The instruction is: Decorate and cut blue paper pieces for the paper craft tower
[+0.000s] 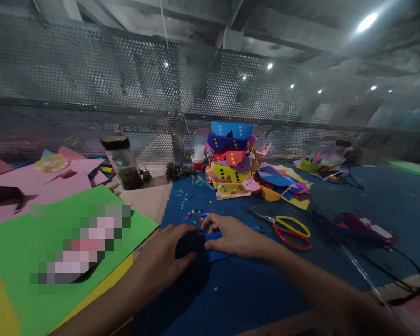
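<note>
Near the middle of the blue table, a piece of blue paper [215, 236] lies between my two hands. My right hand [231, 235] is closed on it, thumb and fingers bent round its right part. At its left part is my left hand [166, 252], with fingers curved over the paper and the thumb below; shadow hides where these fingertips touch. Part of the blue paper [217, 256] shows flat under the hands. Small coloured paper bits [196, 213] are scattered just beyond them.
Scissors [283, 228] with red and yellow handles lie right of my hands. Behind stands a stack of paper glasses [231, 158], beside paper scraps [283, 182]. Green paper [126, 238] and a jar [124, 163] are left. A glue gun [367, 228] with a cable lies right.
</note>
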{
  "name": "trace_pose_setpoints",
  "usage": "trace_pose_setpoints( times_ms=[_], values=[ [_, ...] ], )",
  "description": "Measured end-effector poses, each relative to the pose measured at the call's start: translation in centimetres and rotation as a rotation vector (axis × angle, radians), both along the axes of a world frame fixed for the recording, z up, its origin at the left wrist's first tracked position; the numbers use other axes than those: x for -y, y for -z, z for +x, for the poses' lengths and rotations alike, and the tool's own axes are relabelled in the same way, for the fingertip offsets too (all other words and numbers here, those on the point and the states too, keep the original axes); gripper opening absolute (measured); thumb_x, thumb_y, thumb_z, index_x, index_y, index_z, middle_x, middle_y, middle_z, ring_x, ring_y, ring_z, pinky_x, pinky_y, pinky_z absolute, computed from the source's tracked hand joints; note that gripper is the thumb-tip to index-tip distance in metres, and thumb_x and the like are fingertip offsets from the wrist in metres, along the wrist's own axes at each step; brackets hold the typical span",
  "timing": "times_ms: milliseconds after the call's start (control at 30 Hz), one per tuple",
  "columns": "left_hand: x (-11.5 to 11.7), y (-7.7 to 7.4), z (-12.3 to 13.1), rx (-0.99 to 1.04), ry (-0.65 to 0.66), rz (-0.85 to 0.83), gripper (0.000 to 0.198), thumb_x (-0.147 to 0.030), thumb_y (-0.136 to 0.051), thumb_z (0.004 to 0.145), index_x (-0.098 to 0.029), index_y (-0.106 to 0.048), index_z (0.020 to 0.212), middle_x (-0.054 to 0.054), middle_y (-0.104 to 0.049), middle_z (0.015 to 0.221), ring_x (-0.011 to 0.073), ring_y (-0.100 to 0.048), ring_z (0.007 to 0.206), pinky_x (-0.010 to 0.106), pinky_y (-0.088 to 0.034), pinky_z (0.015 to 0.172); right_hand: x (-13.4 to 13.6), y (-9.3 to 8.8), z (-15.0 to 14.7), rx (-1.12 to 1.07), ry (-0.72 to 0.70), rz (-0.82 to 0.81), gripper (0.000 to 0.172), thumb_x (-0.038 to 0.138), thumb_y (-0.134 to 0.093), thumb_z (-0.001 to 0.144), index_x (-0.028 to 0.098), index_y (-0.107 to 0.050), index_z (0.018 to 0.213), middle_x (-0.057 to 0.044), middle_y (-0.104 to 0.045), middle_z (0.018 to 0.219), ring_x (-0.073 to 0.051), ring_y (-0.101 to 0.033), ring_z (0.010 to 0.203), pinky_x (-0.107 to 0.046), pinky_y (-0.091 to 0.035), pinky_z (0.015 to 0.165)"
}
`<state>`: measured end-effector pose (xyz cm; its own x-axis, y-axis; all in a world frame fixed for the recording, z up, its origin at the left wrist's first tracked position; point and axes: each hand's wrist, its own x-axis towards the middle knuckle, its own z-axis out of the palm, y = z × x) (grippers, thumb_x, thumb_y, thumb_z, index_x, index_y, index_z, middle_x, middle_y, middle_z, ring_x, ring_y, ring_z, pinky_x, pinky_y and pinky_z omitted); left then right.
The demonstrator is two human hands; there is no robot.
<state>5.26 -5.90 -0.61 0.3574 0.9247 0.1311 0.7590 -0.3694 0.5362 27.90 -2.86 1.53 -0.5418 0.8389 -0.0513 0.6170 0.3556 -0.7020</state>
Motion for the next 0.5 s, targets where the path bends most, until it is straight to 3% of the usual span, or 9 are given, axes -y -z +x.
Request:
trace_pose_setpoints(
  times_ms=[233, 500],
  values=[
    [-1.9, -0.3, -0.6, 0.024, 0.088, -0.296, 0.022, -0.03, -0.065, 0.073, -0.022, -0.072, 0.092, -0.001, -0.075, 0.084, 0.021, -0.067, 0.078, 0.027, -0.042, 0.063, 0.8, -1.2, -0.5, 0.055, -0.08, 0.115, 0.036, 0.022, -0.078, 0.082, 0.022, -0.066, 0.116, -0.003, -0.075, 0.106, -0.023, -0.07, 0.101, -0.029, -0.045, 0.082],
    [-1.6, 0.0, -0.3, -0.021, 0.057, -0.266, 0.021, -0.03, -0.061, 0.072, -0.02, -0.073, 0.087, -0.001, -0.073, 0.077, 0.0208, -0.065, 0.074, 0.026, -0.038, 0.061, 1.2, -1.3, -1.0, 0.1, -0.082, 0.176, 0.035, 0.023, -0.077, 0.084, 0.022, -0.067, 0.117, -0.004, -0.075, 0.104, -0.024, -0.07, 0.101, -0.029, -0.044, 0.08]
  ],
)
